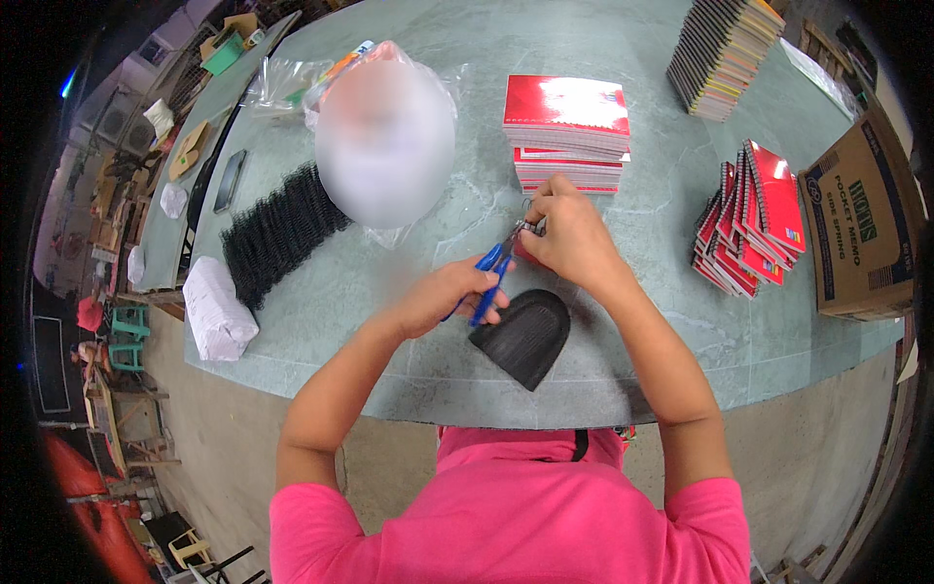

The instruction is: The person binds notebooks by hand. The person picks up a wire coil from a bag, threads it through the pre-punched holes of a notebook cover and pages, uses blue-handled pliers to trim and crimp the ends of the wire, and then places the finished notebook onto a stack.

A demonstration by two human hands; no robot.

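My left hand (448, 295) is closed around blue-handled pliers (494, 280), whose metal jaws point up toward my right hand. Pinched in my right hand (566, 232) is a small red spiral notebook (525, 255), mostly hidden under the fingers. The jaws meet the notebook's wire end by my right fingertips. Just below both hands lies a black rounded pad (530, 341) on the table. Beyond my right hand rises a stack of red notebooks (567, 107), the nearer part showing its page edges.
Black wire coils (282, 234) lie at left beside a white wrapped bundle (216, 307) and a phone (230, 181). Bound red notebooks (749, 224) are heaped at right, next to a cardboard box (861, 224). A tall notebook stack (720, 58) stands far right. Plastic bags (292, 83) sit far left.
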